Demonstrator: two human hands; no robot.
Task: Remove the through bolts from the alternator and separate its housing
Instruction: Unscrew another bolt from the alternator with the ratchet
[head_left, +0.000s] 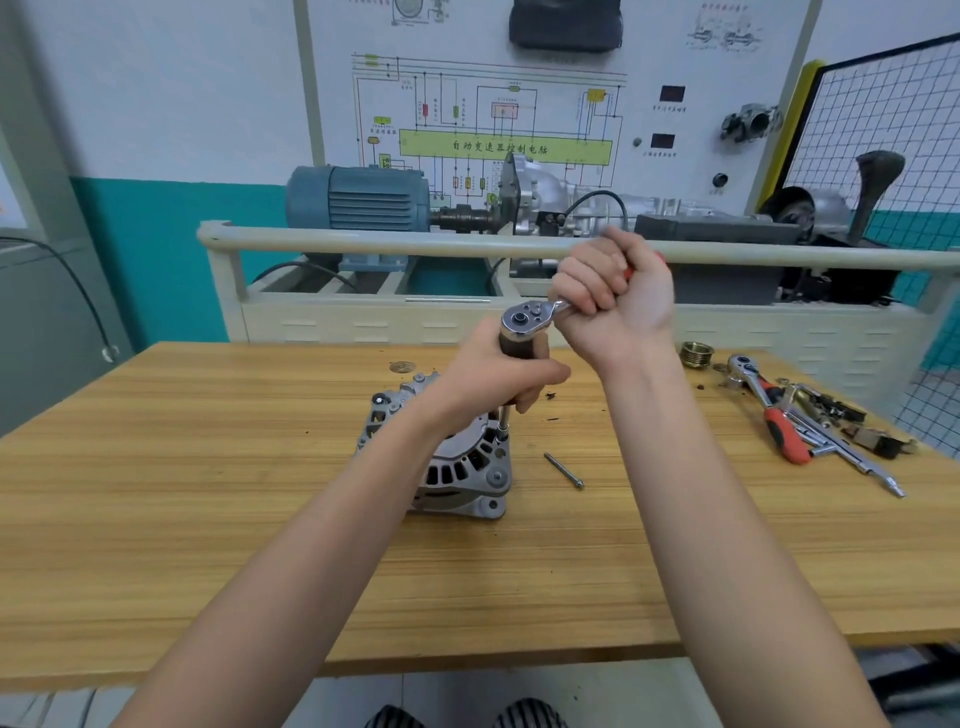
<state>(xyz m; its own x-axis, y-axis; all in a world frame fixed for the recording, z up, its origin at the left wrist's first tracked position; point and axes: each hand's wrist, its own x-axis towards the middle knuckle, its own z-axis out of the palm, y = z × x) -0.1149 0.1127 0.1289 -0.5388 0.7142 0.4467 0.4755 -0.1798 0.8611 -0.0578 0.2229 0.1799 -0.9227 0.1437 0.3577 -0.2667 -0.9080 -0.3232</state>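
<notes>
A silver alternator (457, 467) stands on the wooden table (208, 493), partly hidden by my left forearm. A ratchet wrench (527, 319) with a long extension (503, 421) stands upright on a bolt at the alternator's right rim. My left hand (498, 374) grips the dark upper part of the extension just under the ratchet head. My right hand (613, 291) grips the ratchet's red handle, behind and to the right of the head. One loose through bolt (563, 470) lies on the table to the right of the alternator.
At the table's right end lie a second red-handled ratchet (769, 410), a breaker bar (852, 457), small parts and a brass pulley (696, 355). A washer (401, 367) lies behind the alternator. Beyond the table stands a training rig with a blue motor (358, 197) and a rail.
</notes>
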